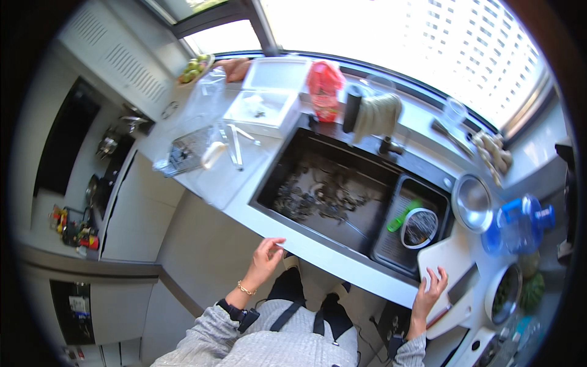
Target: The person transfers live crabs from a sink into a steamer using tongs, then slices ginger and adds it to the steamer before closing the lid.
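Observation:
My left hand (267, 259), with a gold chain bracelet at the wrist, is held at the counter's front edge, fingers apart and nothing in it. My right hand (429, 290) hovers at the white cutting board (445, 259) right of the sink, fingers apart, holding nothing; whether it touches the board I cannot tell. Between and beyond them is the dark sink (316, 236), its basin strewn with a heap of grey-brown pieces (321, 192) that look like small shellfish or crabs. A smaller tray (390, 247) at the sink's right holds a green-handled tool (403, 215) and a white-rimmed strainer (419, 228).
On the left counter are an open white box (261, 110), white tongs (236, 147), a metal grater-like tray (188, 149) and plastic bags. A red bag (325, 91) and the faucet (390, 146) stand behind the sink. A metal bowl (472, 203) and blue water jug (516, 225) are at right.

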A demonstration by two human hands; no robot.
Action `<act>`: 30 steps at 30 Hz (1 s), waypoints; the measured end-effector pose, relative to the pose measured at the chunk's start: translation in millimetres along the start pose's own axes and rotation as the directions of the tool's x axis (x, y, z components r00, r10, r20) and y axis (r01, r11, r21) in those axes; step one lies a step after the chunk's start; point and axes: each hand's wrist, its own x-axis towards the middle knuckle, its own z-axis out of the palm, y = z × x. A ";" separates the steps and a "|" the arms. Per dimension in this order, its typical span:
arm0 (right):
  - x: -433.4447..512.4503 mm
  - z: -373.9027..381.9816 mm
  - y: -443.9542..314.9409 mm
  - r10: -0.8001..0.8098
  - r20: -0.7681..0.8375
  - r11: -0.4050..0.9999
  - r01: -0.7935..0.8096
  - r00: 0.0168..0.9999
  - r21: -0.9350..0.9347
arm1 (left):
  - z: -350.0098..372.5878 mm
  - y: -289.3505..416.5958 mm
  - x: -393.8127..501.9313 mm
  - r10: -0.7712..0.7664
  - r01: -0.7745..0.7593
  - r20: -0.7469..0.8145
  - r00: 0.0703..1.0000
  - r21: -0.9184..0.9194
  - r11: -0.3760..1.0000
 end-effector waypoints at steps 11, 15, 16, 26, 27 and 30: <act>7.9 112.1 -175.9 0.076 0.308 0.941 -0.170 0.948 0.292 | -284.0 -132.5 149.1 0.200 -0.025 -0.675 0.710 0.259 0.966; 28.2 169.9 -277.4 -0.023 0.473 0.904 -0.183 0.881 0.385 | -413.2 -218.9 212.3 -0.447 0.194 -0.719 0.532 -0.410 0.891; 37.9 182.5 -303.8 -0.066 0.503 0.923 -0.139 0.862 0.359 | -438.1 -240.7 222.3 -0.568 0.223 -0.647 0.508 -0.539 0.813; 80.4 320.5 -605.4 -0.556 0.749 0.326 -0.734 0.360 0.595 | -608.6 -369.0 299.2 -0.486 0.142 -0.660 0.572 -0.504 0.852; 79.3 357.6 -638.2 -0.469 0.824 0.373 -0.774 0.318 0.511 | -622.8 -369.8 305.4 -0.522 0.216 -0.572 0.633 -0.516 0.829; 91.3 477.6 -707.0 -0.259 0.935 0.533 -0.771 0.244 0.349 | -646.6 -380.7 326.6 -0.465 0.293 -0.286 0.838 -0.482 0.825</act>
